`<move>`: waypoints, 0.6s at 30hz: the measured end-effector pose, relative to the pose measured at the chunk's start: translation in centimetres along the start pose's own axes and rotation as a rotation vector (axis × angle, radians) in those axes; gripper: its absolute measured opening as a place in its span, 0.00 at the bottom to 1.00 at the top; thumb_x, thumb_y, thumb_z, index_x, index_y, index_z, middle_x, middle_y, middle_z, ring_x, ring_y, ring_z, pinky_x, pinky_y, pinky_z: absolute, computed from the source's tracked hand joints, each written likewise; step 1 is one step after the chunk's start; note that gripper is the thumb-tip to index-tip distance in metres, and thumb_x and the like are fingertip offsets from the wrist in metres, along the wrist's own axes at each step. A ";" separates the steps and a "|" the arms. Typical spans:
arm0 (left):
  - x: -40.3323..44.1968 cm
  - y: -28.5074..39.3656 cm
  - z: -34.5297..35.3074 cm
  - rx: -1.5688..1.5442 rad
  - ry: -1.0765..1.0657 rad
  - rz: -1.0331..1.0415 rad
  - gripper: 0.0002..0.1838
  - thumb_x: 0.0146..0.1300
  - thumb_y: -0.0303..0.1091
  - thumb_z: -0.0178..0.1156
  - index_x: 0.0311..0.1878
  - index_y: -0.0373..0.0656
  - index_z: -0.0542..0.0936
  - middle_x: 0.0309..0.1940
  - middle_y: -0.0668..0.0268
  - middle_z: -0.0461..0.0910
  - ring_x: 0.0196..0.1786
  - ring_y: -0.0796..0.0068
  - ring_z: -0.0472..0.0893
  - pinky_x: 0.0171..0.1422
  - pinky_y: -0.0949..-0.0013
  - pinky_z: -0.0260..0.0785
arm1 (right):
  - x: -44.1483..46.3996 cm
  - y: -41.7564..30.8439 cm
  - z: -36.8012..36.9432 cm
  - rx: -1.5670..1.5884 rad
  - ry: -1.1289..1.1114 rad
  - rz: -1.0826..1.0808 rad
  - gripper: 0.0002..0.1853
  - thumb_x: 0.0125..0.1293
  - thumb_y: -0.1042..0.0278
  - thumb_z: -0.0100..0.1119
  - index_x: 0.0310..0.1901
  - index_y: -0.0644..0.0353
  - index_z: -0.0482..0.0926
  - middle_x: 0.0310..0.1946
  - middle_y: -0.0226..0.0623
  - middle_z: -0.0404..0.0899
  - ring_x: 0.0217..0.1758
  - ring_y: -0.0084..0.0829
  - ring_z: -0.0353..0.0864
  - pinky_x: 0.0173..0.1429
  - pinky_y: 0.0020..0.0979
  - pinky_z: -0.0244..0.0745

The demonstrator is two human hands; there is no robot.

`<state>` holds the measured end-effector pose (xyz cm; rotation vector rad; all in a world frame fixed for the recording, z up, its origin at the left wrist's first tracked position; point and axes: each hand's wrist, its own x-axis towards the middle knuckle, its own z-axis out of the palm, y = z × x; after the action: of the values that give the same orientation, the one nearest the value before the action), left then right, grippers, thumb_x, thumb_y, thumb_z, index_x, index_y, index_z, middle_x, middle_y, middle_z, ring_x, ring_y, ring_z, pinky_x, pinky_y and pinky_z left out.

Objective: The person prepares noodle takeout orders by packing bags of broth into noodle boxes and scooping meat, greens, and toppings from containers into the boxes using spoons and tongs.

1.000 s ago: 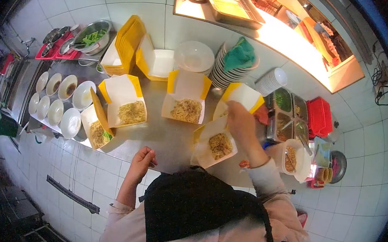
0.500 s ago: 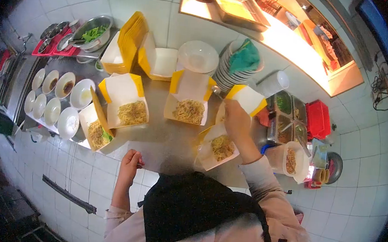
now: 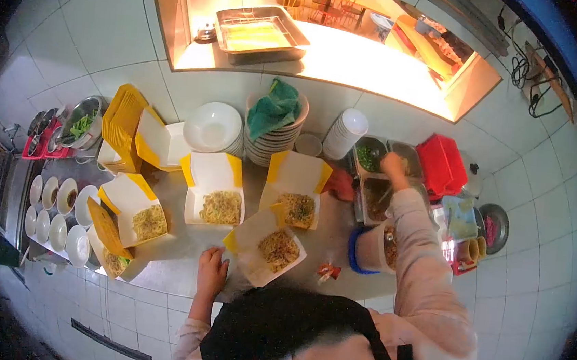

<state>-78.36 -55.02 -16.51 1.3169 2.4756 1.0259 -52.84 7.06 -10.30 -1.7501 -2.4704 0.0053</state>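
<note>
My right hand (image 3: 394,167) is closed over the metal topping containers (image 3: 372,200) at the back right. Whatever its fingers hold is hidden. Chopped greens (image 3: 368,158) fill the compartment beside it. My left hand (image 3: 212,273) rests at the counter's front edge, fingers loosely extended and thumb apart, with nothing visible in it. Right of it stands an open yellow-and-white takeaway box (image 3: 260,247) with noodles (image 3: 278,250) under brown topping. Behind stand another noodle box (image 3: 298,170) and a third box (image 3: 215,172). More noodle boxes (image 3: 136,209) sit at the left, one with its lid partly lowered.
White bowls (image 3: 78,245) line the left, some with dark sauce. Stacked yellow boxes (image 3: 123,126), bowls (image 3: 214,127) and a green cloth (image 3: 275,110) stand along the wall. A plastic tub (image 3: 373,248), a red basket (image 3: 442,165) and a small red-and-clear packet (image 3: 327,271) are on the right.
My right hand has moved from above the noodle boxes to the topping containers. My left hand has come onto the counter edge. The camera view has shifted right, bringing more of the serving window into sight.
</note>
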 end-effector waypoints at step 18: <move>4.1 -1.4 4.1 0.061 -0.054 -0.001 0.08 0.53 0.25 0.60 0.38 0.40 0.81 0.36 0.53 0.79 0.45 0.48 0.77 0.47 0.51 0.71 | 5.1 5.2 6.8 1.001 -0.504 0.390 0.08 0.60 0.63 0.62 0.28 0.56 0.84 0.19 0.33 0.76 0.17 0.33 0.71 0.22 0.36 0.63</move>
<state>-80.03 -50.31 -19.80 1.3426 2.4859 0.9096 -50.26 14.02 -16.92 -1.7505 -1.6955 1.5525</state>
